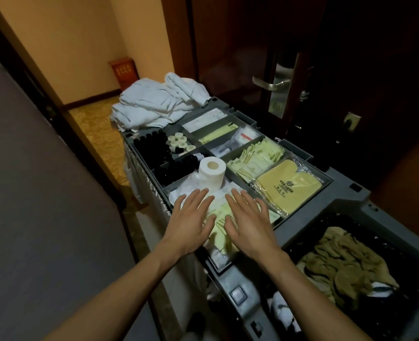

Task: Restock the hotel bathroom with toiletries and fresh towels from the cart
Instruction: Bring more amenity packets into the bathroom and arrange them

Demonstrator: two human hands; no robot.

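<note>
Hands spreading flat over the cart [346,183]

Both hands are reaching side by side into the cart's nearest compartment. The left hand [191,222] is lying palm down with its fingers straight and slightly spread, gripping nothing. The right hand [250,222] is doing the same just beside it. Pale yellow packets [219,225] are showing between and under the two hands; whether the palms are pressing on them or only hovering cannot be told.

A toilet roll [212,172] is standing upright in the same compartment, just beyond the left fingertips. Black bottles [154,146] are filling the compartments behind it, with small white caps [180,141] beside them. More yellow sachets [255,158] are lying in the compartment beyond the right hand, and a wrapped yellow pack [289,188] is sitting next to them.

White towels [159,102] are lying heaped on the far end of the cart. A dark bin [400,303] at the near right is holding crumpled brownish cloth [346,264]. A door handle [270,83] is showing beyond the cart.
</note>
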